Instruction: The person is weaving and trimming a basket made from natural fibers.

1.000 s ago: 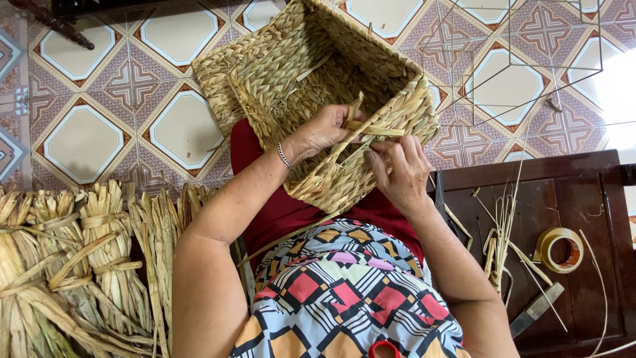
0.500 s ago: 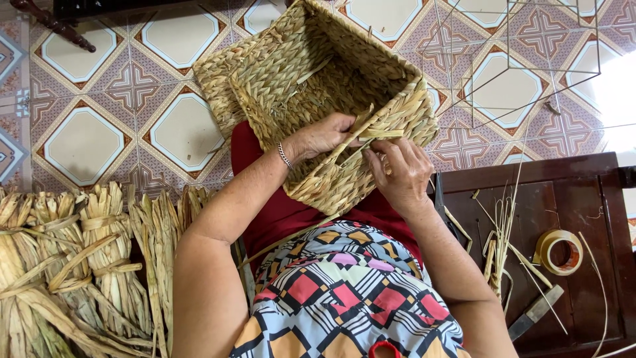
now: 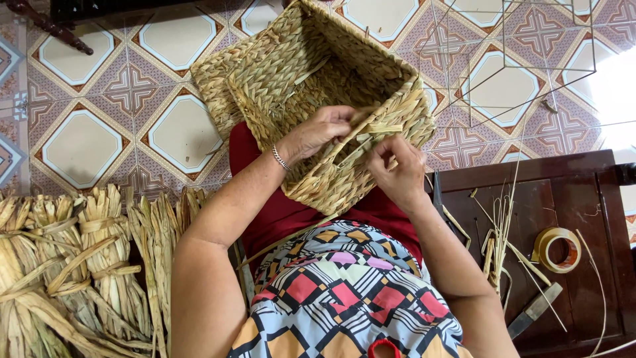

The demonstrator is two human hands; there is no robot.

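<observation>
One basket, one tape roll

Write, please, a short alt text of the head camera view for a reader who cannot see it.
A person's left hand and right hand work at the rim of a square woven straw basket on their lap. Bundles of dried straw lie left, a tape roll on a dark wooden table right.

A home craft corner for basket weaving: patterned floor tiles, bundles of dried straw at the left edge, and a dark wooden table at the right carrying loose strands, tape and a knife.
</observation>
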